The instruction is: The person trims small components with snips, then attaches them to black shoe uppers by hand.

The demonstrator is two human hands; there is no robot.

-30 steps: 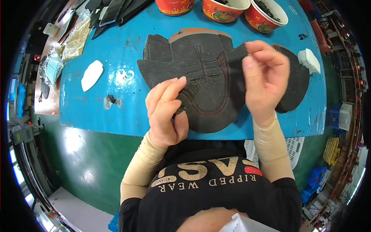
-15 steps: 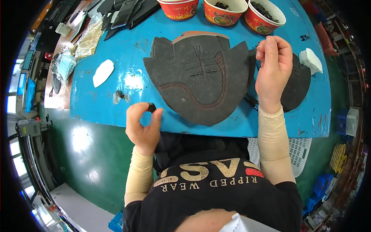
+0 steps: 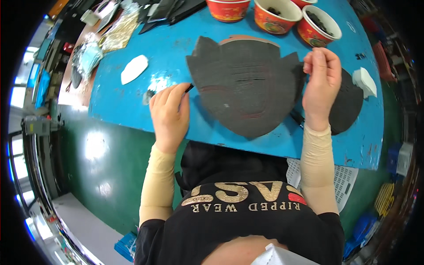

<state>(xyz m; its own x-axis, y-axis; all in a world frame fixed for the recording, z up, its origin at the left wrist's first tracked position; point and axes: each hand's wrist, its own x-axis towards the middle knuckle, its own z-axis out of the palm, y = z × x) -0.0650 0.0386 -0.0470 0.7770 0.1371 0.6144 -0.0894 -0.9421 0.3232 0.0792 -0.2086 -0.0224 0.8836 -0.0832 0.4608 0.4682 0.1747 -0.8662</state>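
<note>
A stack of dark grey shaped pieces point(image 3: 247, 95), pointed at the upper corners and rounded toward me, lies on the blue table point(image 3: 132, 99). Short slits and faint grooves mark its top. My left hand point(image 3: 170, 112) is beside its left edge, thumb and fingers pinching a small black piece point(image 3: 190, 88). To the right of the stack, my right hand point(image 3: 323, 88) is raised with its fingertips pressed together; whatever they hold cannot be made out. A second dark piece point(image 3: 346, 108) lies partly behind that hand.
Red paper bowls point(image 3: 276, 26) with small black bits stand at the back. A white pad point(image 3: 134, 69) lies left, another white block point(image 3: 365, 82) right. Black sheets point(image 3: 176, 11) and a crumpled plastic bag point(image 3: 121, 35) lie far left. A white basket point(image 3: 346, 185) is below the table's right side.
The view has shifted. My left hand has moved away from me, up beside the stack's left edge, still pinching the black piece. My right hand stays nearly in place. Marks on the stack's top look different.
</note>
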